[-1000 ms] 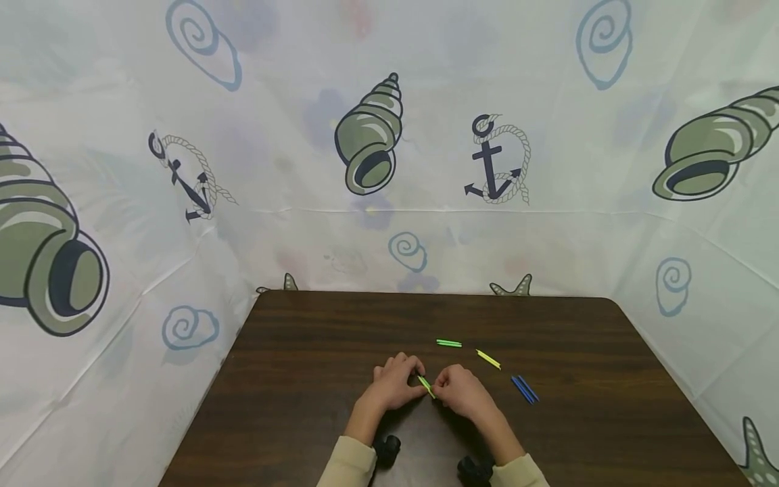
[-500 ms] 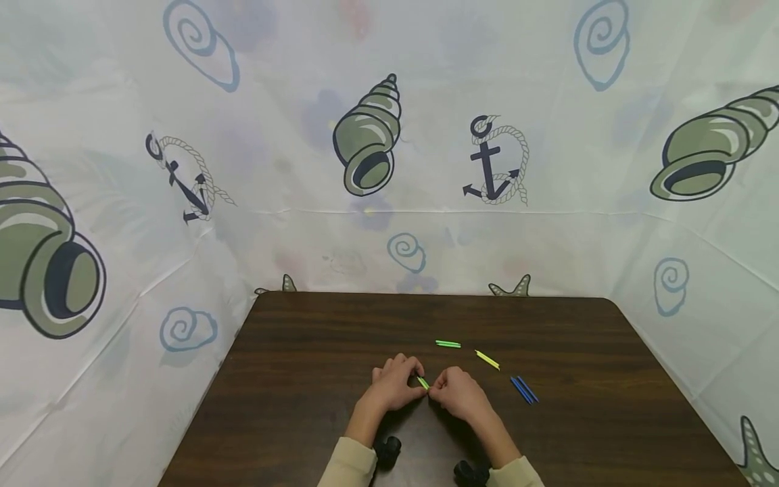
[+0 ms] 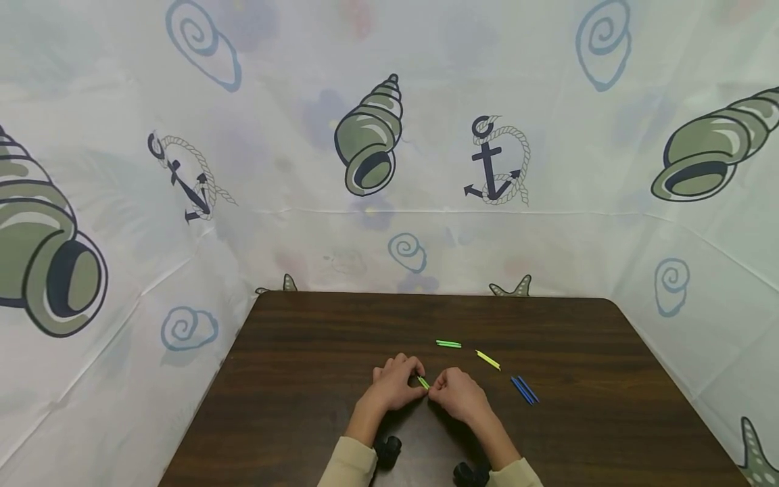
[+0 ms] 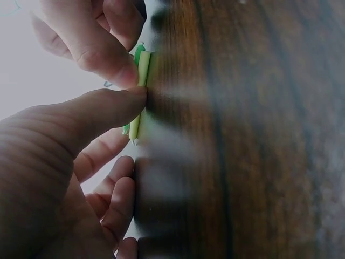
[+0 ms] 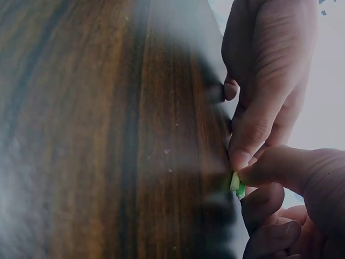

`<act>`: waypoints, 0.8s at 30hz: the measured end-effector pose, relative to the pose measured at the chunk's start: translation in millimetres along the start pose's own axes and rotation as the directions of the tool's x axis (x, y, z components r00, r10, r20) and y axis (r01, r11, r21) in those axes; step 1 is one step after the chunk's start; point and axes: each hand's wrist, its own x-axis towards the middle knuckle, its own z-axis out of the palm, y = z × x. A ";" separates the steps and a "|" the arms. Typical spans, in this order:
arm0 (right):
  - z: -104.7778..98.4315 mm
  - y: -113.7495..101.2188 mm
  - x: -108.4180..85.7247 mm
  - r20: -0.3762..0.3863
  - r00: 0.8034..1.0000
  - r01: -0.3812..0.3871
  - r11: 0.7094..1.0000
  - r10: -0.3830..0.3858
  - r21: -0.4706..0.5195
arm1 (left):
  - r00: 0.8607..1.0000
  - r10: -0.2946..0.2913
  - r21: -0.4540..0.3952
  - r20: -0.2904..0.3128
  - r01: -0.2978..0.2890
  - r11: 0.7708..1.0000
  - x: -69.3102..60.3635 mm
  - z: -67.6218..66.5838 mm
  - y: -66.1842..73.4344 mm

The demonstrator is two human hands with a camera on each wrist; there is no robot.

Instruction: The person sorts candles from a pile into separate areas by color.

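Between the two hands, low over the dark wooden table (image 3: 316, 338), a short thin yellow stick (image 4: 144, 67) and a green stick (image 4: 138, 53) lie side by side. My left hand (image 3: 394, 383) pinches them with thumb and index finger. From the other side my right hand (image 3: 461, 392) has its thumb and fingertips on the near end of the same pair. In the right wrist view only the ends of the yellow stick (image 5: 234, 182) and the green stick (image 5: 241, 191) show; fingers cover the rest.
Farther back lie a green pair of sticks (image 3: 448, 344), yellow sticks (image 3: 488, 360) and, at the right, blue sticks (image 3: 525, 390). A black wrist device (image 3: 387, 452) sits at the left wrist, another (image 3: 470, 473) at the right. A patterned white cloth (image 3: 426, 169) hangs behind the table.
My right hand has shifted slightly left and now covers the near end of the sticks, which stuck out a second ago. The left hand has stayed almost still.
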 end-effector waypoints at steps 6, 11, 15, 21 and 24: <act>2.7 -0.9 -1.0 -0.018 1.000 0.004 1.000 -0.004 -0.024 | 1.000 0.016 0.000 0.005 -0.016 1.000 -3.6 -5.7 4.0; 3.1 -3.3 -2.3 -0.018 1.000 0.011 0.999 -0.012 -0.040 | 1.000 0.025 0.010 0.010 -0.025 1.000 -5.2 -7.6 4.1; 3.8 -4.6 -3.3 -0.017 1.000 0.011 0.999 -0.012 -0.047 | 1.000 0.017 0.012 0.012 -0.017 1.000 -5.4 -5.1 1.9; 3.6 -6.0 -3.3 -0.024 1.000 0.010 0.999 -0.011 -0.049 | 1.000 0.026 0.009 0.003 -0.026 1.000 -6.8 -8.9 6.0; 2.7 -6.3 -4.9 -0.011 1.000 0.013 0.998 -0.014 -0.053 | 1.000 0.019 0.018 0.016 -0.019 1.000 -7.6 -9.3 7.3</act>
